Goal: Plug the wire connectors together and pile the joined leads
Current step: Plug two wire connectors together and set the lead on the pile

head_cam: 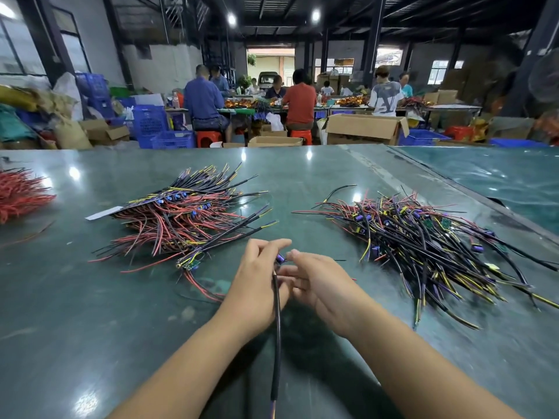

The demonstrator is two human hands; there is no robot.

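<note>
both hands meet over the glossy green desk [90, 313]: the left hand [257, 285] pinches a matte black sleeved lead [276, 343] trailing toward the body, and the right hand [320, 285] pinches its small purple cylinder [280, 257]. left of this grip lies a fanned red-and-black wire pile [181, 219]; right of it, a tangled black-and-yellow wire heap [423, 243].

Both forearms reach forward and converge — the left hand [257, 282] and right hand [320, 285] meet fingertip to fingertip, fingers [272, 246] curled in a pinch, palms turned inward.
</note>
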